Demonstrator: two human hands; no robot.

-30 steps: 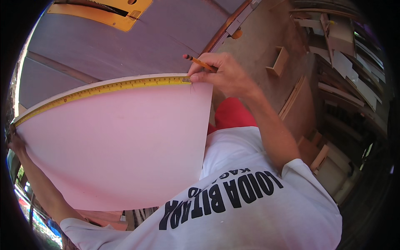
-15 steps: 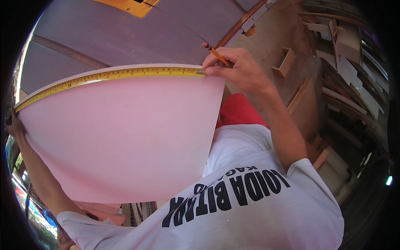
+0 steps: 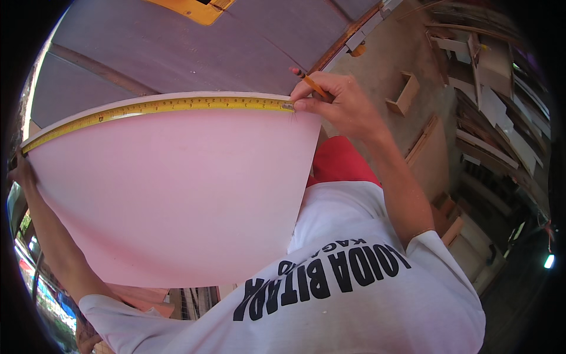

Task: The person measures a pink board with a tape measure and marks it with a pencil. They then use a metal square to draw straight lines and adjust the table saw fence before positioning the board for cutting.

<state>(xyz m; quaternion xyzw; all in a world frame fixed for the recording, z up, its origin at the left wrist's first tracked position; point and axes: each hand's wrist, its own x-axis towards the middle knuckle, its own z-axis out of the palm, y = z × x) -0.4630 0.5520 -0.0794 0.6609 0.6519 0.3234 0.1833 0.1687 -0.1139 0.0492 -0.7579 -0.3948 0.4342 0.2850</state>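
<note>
Two hands work a pink board [image 3: 171, 194] that fills the middle of the view. A yellow tape [image 3: 159, 107] lies stretched along the board's upper edge, from about 9 o'clock to just past 12. The right hand [image 3: 339, 103] pinches the tape's end against the board's corner with the fingertips while gripping a pencil [image 3: 309, 82], whose tip hovers just above that corner. The left hand [image 3: 20, 171], at 9 o'clock, presses the tape's other end to the board; its fingers are mostly hidden, so how tightly they close I cannot tell. Judging by this, the tape is laid and read; faint marks show near the corner, and marking looks the step in hand, with any cutting left undone.
</note>
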